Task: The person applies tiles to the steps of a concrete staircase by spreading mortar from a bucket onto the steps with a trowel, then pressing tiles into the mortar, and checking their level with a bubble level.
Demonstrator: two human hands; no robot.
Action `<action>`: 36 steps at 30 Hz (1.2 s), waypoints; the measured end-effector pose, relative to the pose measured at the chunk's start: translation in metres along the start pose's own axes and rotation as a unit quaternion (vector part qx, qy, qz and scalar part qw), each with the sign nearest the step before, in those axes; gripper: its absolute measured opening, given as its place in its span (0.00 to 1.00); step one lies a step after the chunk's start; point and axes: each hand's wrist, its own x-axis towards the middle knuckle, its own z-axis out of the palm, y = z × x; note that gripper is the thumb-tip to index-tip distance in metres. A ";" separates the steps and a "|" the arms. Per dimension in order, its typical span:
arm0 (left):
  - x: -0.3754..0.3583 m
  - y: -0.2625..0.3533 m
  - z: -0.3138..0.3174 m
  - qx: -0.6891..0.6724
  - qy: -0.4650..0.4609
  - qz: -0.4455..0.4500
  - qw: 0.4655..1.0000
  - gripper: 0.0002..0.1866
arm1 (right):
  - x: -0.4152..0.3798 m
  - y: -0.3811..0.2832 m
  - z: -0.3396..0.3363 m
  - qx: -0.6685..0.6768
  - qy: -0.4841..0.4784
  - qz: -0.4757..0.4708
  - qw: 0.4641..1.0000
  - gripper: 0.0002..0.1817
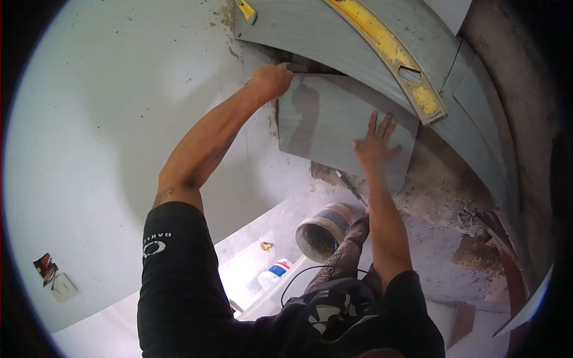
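Note:
A grey tile [328, 113] with a faint sheen lies at an angle against the white wall, its lower right part under my right hand. My right hand [377, 146] rests flat on it, fingers spread, holding nothing. At the tile's upper left corner my left hand [271, 82] is closed like a fist. Something dark and narrow sticks out of it over a dark gap between this tile and the larger grey tile surface [310, 36] beyond. What exactly the left hand grips is hidden. A long yellow level [388, 45], smeared with dirt, lies on the larger tile surface.
A yellow utility knife [246, 12] lies near the white wall [119, 119]. Below the tile are rough cement [441, 173], a thin tool [351, 188], a dirty bucket [307, 238] and a white tub [268, 279]. An open wall outlet [62, 287] is at the left.

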 end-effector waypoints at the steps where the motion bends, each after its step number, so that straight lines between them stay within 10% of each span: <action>1: 0.010 -0.001 0.001 0.000 0.010 -0.001 1.000 0.10 | 0.009 0.000 -0.004 0.005 0.001 0.008 1.000 0.56; 36: 0.009 0.010 -0.001 -0.127 0.073 0.026 0.989 0.13 | 0.013 -0.005 0.005 -0.011 -0.013 0.049 0.999 0.58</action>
